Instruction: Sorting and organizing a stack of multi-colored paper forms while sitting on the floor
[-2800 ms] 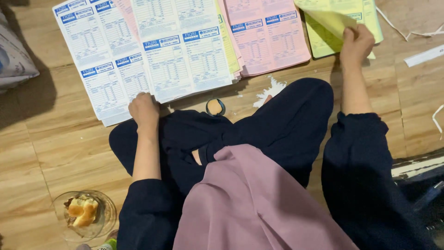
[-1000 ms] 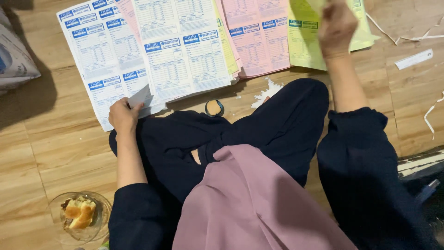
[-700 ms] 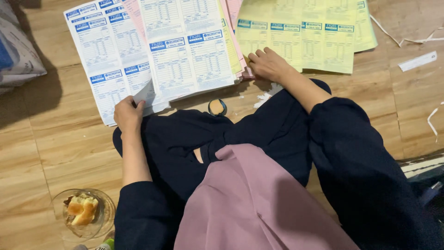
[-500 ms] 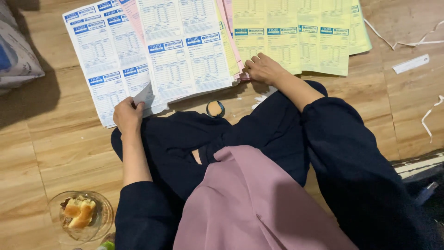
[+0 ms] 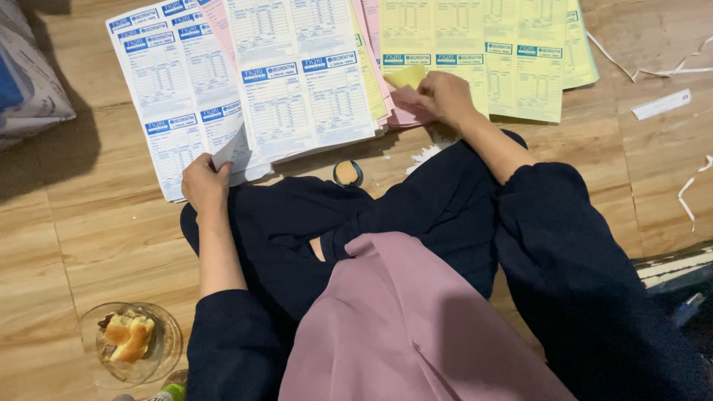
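Right hand (image 5: 445,96) shifted onto pink sheets (image 5: 407,113), left hand (image 5: 204,186) lifting white sheet (image 5: 230,152)

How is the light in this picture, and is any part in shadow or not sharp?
Head view: even indoor light, printed sheets sharp, no strong glare; a dark shadow lies on the wooden floor beside the bag; the left hand and right hand show no clear blur.

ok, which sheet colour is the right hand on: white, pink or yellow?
Pink. The right hand pinches the pink sheets poking out between the white stack and the yellow sheets; the left hand lifts a white corner.
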